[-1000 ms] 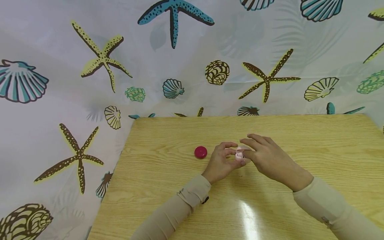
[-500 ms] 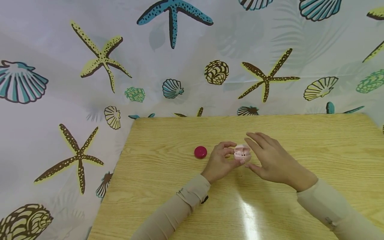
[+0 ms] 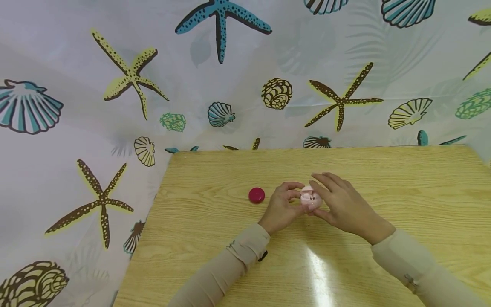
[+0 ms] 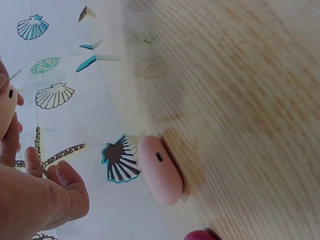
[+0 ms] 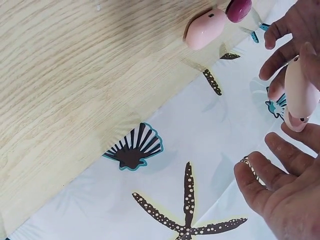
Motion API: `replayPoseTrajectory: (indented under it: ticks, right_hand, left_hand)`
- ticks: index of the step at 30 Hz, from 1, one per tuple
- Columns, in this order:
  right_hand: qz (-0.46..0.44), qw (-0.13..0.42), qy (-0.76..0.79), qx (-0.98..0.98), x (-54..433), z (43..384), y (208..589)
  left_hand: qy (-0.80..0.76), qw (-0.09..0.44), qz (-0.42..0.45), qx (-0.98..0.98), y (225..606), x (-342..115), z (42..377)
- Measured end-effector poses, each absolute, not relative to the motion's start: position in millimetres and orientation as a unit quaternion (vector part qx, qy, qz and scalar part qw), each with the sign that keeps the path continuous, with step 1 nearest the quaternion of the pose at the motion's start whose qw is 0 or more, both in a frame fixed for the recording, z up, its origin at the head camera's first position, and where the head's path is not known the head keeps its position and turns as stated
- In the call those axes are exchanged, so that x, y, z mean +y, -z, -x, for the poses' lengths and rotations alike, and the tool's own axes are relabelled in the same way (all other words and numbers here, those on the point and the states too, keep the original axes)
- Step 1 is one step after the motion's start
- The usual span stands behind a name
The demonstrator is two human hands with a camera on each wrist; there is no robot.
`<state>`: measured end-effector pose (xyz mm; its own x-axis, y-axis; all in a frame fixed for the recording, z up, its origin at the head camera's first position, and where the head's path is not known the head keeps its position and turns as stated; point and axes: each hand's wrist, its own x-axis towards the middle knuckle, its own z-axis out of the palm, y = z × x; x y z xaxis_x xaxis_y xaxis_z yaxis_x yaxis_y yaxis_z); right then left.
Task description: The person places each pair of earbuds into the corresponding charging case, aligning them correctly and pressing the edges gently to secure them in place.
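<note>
A pale pink earbud case is held up in my left hand, pinched between thumb and fingers. Its lid stands raised, and small dark spots show inside. At the lid's side, fingers of my right hand reach over with the thumb low by the case. One of its fingertips appears to touch the case in the right wrist view, the fingers fairly straight. On the table, a second pink rounded case with a small port lies closed; in the head view I cannot make it out behind the hands.
A magenta round object lies on the wooden table, left of the hands. Behind the table hangs a white cloth printed with shells and starfish. Glare brightens the table's front.
My right hand was at the case's inside, drew back to the right with fingers spread, then came back to the raised lid. My left hand keeps holding the case in place.
</note>
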<state>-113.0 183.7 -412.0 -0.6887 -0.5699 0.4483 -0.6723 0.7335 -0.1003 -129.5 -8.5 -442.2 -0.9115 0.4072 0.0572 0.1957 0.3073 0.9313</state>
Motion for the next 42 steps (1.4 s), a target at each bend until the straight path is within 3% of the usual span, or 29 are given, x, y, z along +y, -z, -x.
replayPoseTrajectory:
  ticks: [22, 37, 42]
  right_hand:
    - [-0.364, 0.255, -0.156, -0.882, 182.3, 109.5, 417.6]
    - [-0.354, 0.245, -0.154, -0.889, 182.0, 107.7, 421.3]
    - [-0.341, 0.243, -0.158, -0.894, 182.5, 109.0, 420.8]
  left_hand:
    - [-0.573, 0.093, -0.188, 0.793, 447.0, -6.0, 131.8]
    - [-0.581, 0.119, -0.162, 0.789, 446.3, -4.4, 132.0]
    - [-0.555, 0.072, -0.191, 0.807, 447.0, -3.1, 131.1]
